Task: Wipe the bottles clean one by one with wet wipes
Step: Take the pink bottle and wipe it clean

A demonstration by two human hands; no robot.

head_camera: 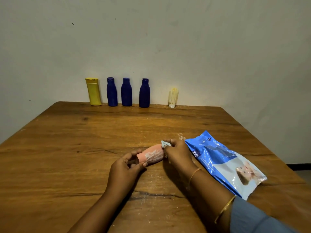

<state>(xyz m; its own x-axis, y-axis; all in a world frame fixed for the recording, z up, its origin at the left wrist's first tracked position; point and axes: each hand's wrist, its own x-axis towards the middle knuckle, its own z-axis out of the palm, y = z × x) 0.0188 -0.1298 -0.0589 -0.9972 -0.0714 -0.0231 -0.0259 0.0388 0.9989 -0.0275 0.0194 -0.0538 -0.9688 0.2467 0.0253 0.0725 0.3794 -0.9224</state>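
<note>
Head view: pink bottle (152,154) lying on its side near the middle of the desk (67,148), long axis running from near-left to far-right. Left hand (125,165) clamped on its near-left end, thumb and fingers wrapped round what looks like the cap end; cap itself hidden. Right hand (177,153) pinched shut on a small bunched wet wipe (165,144), pressed at the bottle's far-right end. White streaky residue visible over the right half of the bottle; left part looks plain pink. Faint white smears and specks on the desk round the hands.

Blue wipes pack (223,163) flat on the desk just right of the right hand, flap state not readable. Far edge of the desk, against the wall: yellow bottle (93,91), then three dark blue bottles (112,91) (126,91) (144,93), all upright in a row, spaced apart. Small cream bottle (173,98) standing cap-down further right, streaked.

Step in hand, as judged: wiping the pink bottle, mid-way, residue not yet cleared. Five bottles on the far edge; cleaned or not cannot be told, though the cream one looks dirty.

Next move likely calls for: firm left-hand hold to stop rolling, wipe dragged along the streaked body, bottle rotated to reach the underside. Wipe looks small and wadded; fresh one from the pack may be needed.
</note>
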